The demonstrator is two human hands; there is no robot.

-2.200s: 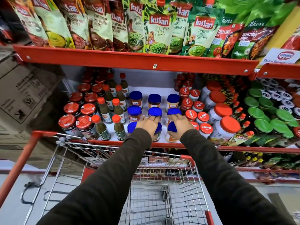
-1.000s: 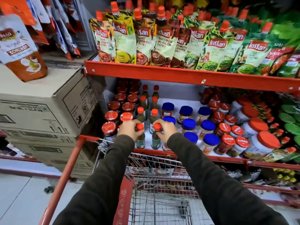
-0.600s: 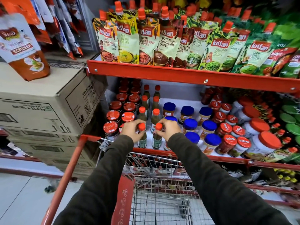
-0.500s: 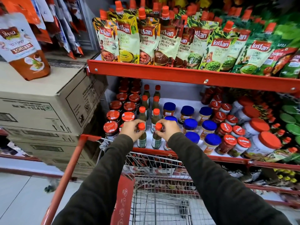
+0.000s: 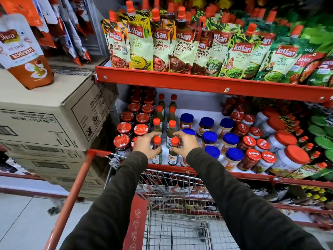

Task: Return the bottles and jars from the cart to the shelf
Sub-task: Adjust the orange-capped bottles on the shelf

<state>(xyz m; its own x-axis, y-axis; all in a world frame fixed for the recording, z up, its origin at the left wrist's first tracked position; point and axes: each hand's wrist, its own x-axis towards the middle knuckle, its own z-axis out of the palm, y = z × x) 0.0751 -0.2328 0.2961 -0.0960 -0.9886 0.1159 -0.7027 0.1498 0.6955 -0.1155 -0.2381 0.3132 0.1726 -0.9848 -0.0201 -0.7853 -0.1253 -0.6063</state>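
Note:
Two small green sauce bottles with orange caps stand at the front of the red shelf (image 5: 252, 175), the left bottle (image 5: 157, 154) and the right bottle (image 5: 173, 156) side by side. My left hand (image 5: 146, 145) curves around the left bottle and my right hand (image 5: 186, 143) around the right one. On both hands the fingers are spread and lifted off the caps, with the thumbs near the bottle necks. The wire cart (image 5: 180, 224) sits below my arms, and the part of its basket that shows holds nothing.
Red-lidded jars (image 5: 124, 128) stand left of the bottles, blue-lidded jars (image 5: 229, 139) and white tubs (image 5: 286, 141) to the right. Chutney pouches (image 5: 162, 44) fill the upper shelf. Stacked cardboard boxes (image 5: 54, 120) stand at the left. The cart's red frame bar (image 5: 72, 193) runs down to the left.
Both hands were pinching the bottle caps half a second ago; now the fingers have opened and lifted off them. The two bottles stay upright on the shelf.

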